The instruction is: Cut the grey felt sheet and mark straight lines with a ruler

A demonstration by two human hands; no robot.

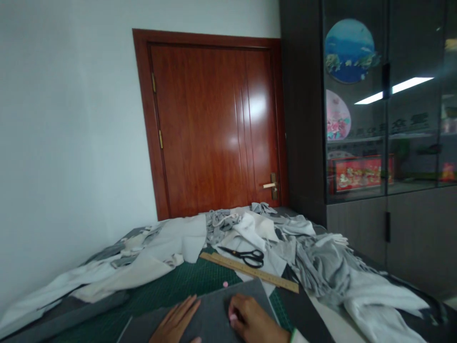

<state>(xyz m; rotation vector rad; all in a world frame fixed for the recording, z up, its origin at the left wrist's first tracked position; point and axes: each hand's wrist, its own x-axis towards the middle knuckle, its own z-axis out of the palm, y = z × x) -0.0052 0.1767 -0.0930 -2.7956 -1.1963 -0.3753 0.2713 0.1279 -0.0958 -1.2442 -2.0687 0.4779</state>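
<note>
A dark grey piece of fabric lies flat on the green cutting mat in front of me. My left hand rests on the fabric's left part, fingers stretched out flat. Over its right part is my right hand, fingers curled and pinched on a small pink piece that looks like tailor's chalk. Another small pink piece sits just past the fabric's far edge. Beyond it, a wooden ruler lies slanted, with black-handled scissors close behind.
White and cream cloth is heaped along the left and back of the table. Crumpled grey cloth is piled at the right. Behind the table stand a brown wooden door and a dark glass-fronted cabinet.
</note>
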